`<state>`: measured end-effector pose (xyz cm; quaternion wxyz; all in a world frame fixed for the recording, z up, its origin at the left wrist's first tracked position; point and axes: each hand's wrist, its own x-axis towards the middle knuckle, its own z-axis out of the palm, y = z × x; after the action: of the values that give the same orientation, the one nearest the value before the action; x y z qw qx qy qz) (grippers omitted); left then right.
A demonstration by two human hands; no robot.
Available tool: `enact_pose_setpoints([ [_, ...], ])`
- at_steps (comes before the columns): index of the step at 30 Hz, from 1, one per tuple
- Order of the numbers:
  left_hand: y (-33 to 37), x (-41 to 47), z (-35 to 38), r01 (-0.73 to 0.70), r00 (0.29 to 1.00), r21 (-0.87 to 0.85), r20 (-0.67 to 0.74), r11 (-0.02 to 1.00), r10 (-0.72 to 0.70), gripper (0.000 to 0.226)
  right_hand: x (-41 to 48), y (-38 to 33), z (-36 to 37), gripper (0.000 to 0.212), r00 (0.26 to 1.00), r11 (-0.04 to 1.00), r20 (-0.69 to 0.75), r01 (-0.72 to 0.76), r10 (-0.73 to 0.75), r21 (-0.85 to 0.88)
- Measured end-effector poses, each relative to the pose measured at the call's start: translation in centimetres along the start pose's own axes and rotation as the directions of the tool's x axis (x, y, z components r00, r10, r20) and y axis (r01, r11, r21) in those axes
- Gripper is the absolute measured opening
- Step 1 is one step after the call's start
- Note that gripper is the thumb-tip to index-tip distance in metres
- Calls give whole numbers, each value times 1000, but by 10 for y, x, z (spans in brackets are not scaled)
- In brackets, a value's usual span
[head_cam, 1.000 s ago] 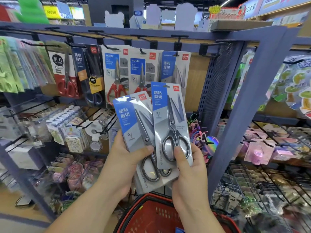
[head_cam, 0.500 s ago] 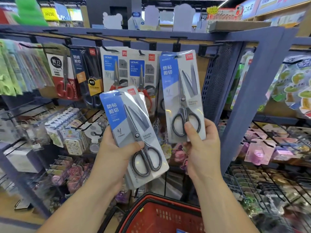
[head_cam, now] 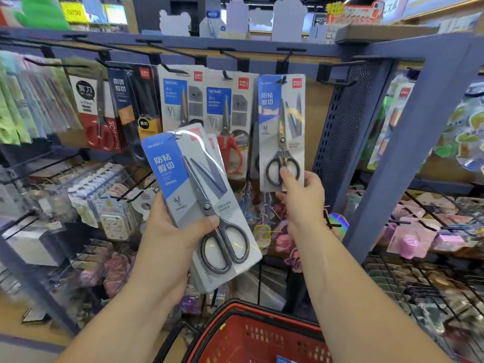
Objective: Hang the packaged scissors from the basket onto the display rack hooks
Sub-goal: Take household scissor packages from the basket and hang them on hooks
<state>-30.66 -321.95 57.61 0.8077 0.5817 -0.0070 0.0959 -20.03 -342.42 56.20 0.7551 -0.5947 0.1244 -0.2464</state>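
Observation:
My right hand pinches the bottom of one blue-and-grey scissors pack, held upright against the rack. The pack's hang hole sits at the tip of a black hook. My left hand grips a small stack of the same scissors packs, tilted, lower and to the left. The red basket is below between my forearms.
Other scissors packs hang on the top row of hooks. An empty hook juts out to the right beside a perforated blue side panel. Lower hooks hold small stationery items. A wire rack with pink goods stands at right.
My right hand lifted its single pack up and right, from beside the left-hand stack to the hook on the top row. The left hand stayed roughly in place with its stack.

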Motion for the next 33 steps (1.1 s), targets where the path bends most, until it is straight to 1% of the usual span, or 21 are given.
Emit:
enact_pose_setpoints([
  [3, 0, 0, -2, -1, 1000, -6, 6, 1000, 1, 61, 20, 7, 3, 25, 998, 998, -22, -62, 62, -3],
  [5, 0, 1, -2, 3, 1000, -15, 2, 1000, -3, 60, 27, 11, 3, 34, 995, 995, -17, -96, 96, -12],
  [8, 1, 3, -2, 12, 1000, -30, -1, 999, -12, 57, 27, 16, -2, 64, 984, 983, -2, -177, 177, -48],
  [9, 2, 4, -2, 12, 1000, -34, -1, 999, -12, 57, 23, 15, -4, 68, 983, 981, -8, -181, 181, -72],
  [10, 3, 4, -2, 12, 1000, -38, -1, 999, -12, 57, 16, 12, -6, 66, 986, 981, -12, -169, 168, -96],
  [11, 3, 5, -1, 12, 1000, -40, 0, 999, -12, 58, 4, 7, -7, 59, 989, 983, -1, -147, 147, -113],
  [12, 2, 5, -1, 11, 1000, -40, 3, 999, -11, 58, -12, 0, -9, 49, 991, 985, 38, -120, 126, -123],
  [13, 1, 5, 0, 12, 1000, -37, 7, 999, -12, 58, -31, -7, -12, 41, 988, 987, 111, -92, 107, -131],
  [14, 0, 5, 1, 14, 1000, -36, 14, 999, -14, 58, -51, -13, -16, 37, 973, 988, 212, -60, 89, -141],
  [15, -2, 3, 2, 17, 1000, -37, 23, 999, -16, 58, -72, -17, -20, 38, 940, 988, 330, -34, 83, -151],
  [16, -3, 2, 4, 19, 999, -35, 31, 999, -18, 57, -91, -18, -25, 44, 894, 987, 440, -21, 90, -160],
  [17, -4, 0, 6, 22, 999, -30, 40, 999, -21, 57, -106, -17, -29, 54, 849, 985, 518, -14, 102, -170],
  [18, -6, -2, 8, 26, 999, -23, 47, 999, -24, 58, -118, -13, -33, 63, 819, 983, 561, -18, 118, -182],
  [19, -8, -3, 11, 29, 998, -20, 58, 999, -28, 58, -127, -8, -35, 67, 808, 982, 575, -21, 127, -187],
  [21, -11, -7, 17, 27, 997, -24, 72, 999, -25, 56, -135, 1, -39, 68, 834, 982, 544, 12, 95, -190],
  [23, -15, -11, 25, 21, 997, -33, 74, 999, -19, 55, -139, 4, -42, 60, 873, 984, 487, 52, 39, -172],
  [25, -17, -17, 31, 22, 997, -51, 69, 998, -19, 54, -143, 4, -46, 51, 890, 991, 455, 54, 9, -126],
  [27, -18, -22, 34, 54, 997, -93, 55, 994, -49, 49, -146, 5, -50, 48, 903, 999, 429, 16, 3, -42],
  [30, -22, -24, 33, 168, 985, -138, 72, 976, -159, 28, -146, 5, -52, 55, 935, 988, 352, -93, 45, 122],
  [31, -24, -26, 33, 187, 980, -128, 88, 974, -177, 28, -146, 4, -53, 55, 938, 980, 341, -119, 58, 161],
  [33, -26, -29, 33, 179, 980, -102, 109, 979, -168, 30, -145, 4, -54, 52, 937, 970, 342, -141, 67, 198],
])
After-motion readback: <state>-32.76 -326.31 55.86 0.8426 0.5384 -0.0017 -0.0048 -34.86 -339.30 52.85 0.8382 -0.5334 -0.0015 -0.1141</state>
